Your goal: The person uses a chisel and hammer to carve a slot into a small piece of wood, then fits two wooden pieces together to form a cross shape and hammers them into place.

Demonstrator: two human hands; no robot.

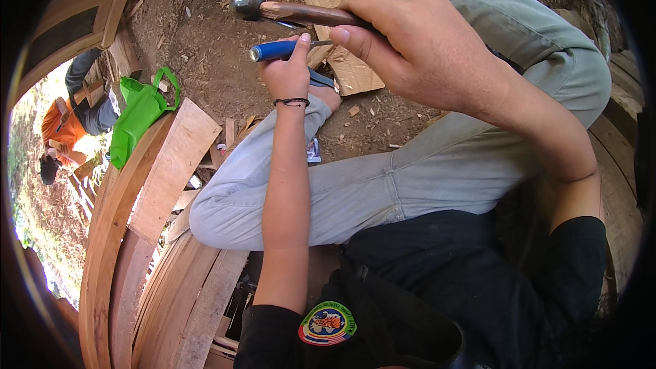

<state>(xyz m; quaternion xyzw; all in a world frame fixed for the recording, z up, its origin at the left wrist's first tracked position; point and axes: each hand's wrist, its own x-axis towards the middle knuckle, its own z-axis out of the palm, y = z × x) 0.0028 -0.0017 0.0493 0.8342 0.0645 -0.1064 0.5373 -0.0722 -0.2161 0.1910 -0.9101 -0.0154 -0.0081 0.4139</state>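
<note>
ground [225, 61]: brown earth, littered with wood chips [353, 111]; long curved planks [102, 266] and a limp green bag [133, 119] at left. hidden: the far end of the blue-handled tool [277, 50], behind the right hand [427, 51]; we cannot make out its tip. left hand [287, 76]: closed round that tool, near a rough wood block [355, 72]. right hand: curled round a hammer [294, 11], dark rounded head, worn wooden handle.

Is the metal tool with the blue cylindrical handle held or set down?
Held: the left hand grips the blue-handled tool, thumb against it.
</note>
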